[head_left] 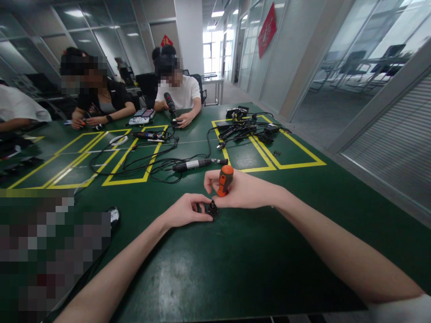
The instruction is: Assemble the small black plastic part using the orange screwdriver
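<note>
The fingers of the left hand (pixel 183 211) are narrowed around a small part (pixel 213 211), thumb and forefinger at its near left side. The right hand (pixel 240 190) is just beside it, fingers curled inward, its thumb reaching to the top of the part, and it holds a screwdriver (pixel 226 181); exactly how the fingers wrap it is hard to tell. The left forearm (pixel 134 251) comes in from the lower left, the right forearm (pixel 323 237) from the lower right, so the hands meet near the middle.

The part is black, with a wide round base on the green surface (pixel 242 264) and a slim neck pointing up; finer detail is too small to tell. The screwdriver has a stubby orange and grey handle, nearly upright; its tip cannot be made out.

Just beyond the right hand lies a silver and black power tool (pixel 198 164) with a cord looping left. Farther off to the right, a tangle of black cables (pixel 244 128) spreads across yellow lines (pixel 301 165). Left of the tangle lies a second tool (pixel 148 135).

Across the surface, a person in a white shirt (pixel 186 92) holds a dark drill (pixel 169 102); a person in black (pixel 116 98) sits alongside.
</note>
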A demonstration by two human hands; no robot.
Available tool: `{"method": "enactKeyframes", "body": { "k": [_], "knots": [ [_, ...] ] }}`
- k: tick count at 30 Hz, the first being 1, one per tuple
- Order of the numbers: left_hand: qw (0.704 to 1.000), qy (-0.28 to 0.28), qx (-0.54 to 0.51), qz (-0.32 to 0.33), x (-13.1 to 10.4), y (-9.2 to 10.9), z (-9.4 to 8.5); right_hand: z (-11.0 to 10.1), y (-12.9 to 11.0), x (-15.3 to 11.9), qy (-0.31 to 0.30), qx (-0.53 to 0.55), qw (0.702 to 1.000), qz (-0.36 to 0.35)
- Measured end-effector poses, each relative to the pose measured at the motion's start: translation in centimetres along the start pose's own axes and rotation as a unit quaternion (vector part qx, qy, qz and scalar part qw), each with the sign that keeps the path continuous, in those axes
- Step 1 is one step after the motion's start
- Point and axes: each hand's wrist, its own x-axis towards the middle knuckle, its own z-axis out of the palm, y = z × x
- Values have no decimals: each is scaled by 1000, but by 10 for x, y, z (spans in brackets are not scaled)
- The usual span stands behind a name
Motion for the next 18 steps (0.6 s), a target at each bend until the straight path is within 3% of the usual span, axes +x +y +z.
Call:
{"method": "enactKeyframes", "body": {
  "k": [18],
  "knots": [
    [1000,2,0,8,0,0,0,2,2,0,-7,-8,1000,-6]
  ]
}}
